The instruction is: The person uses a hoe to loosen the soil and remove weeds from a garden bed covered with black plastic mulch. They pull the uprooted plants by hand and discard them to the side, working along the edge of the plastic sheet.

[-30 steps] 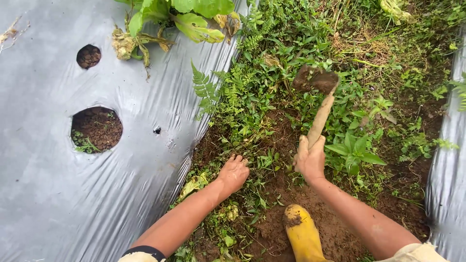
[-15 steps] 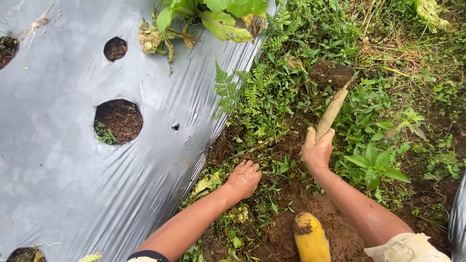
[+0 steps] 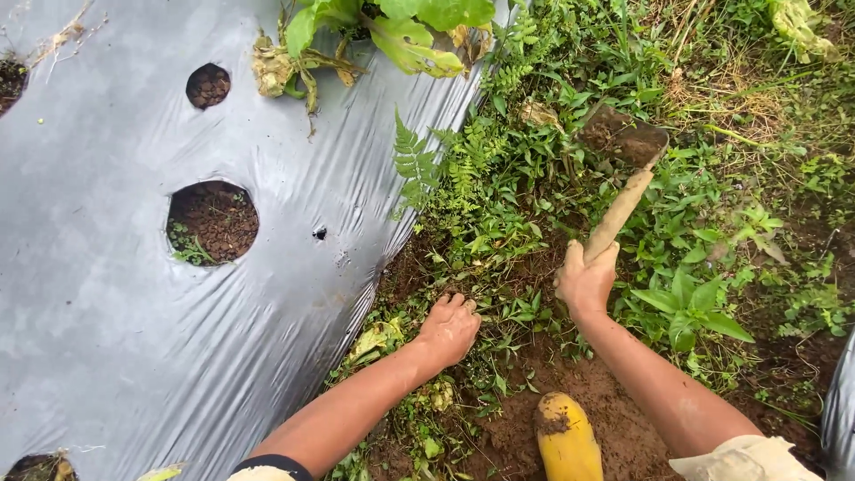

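Observation:
My right hand grips the wooden handle of a short hoe. Its soil-caked blade is up among the weeds, ahead of the hand. My left hand is down on the ground, fingers closed in low weeds at the edge of the bare brown soil. Whether it grips stems is hidden by the leaves.
Silver plastic mulch covers the bed on the left, with round planting holes showing soil. A leafy plant with wilted leaves grows at the top. My yellow rubber boot stands on the soil. Another strip of mulch edges the right.
The hoe blade has tilted and shifted slightly right. My left hand stays on the same patch. The view first shifted left, then held nearly still.

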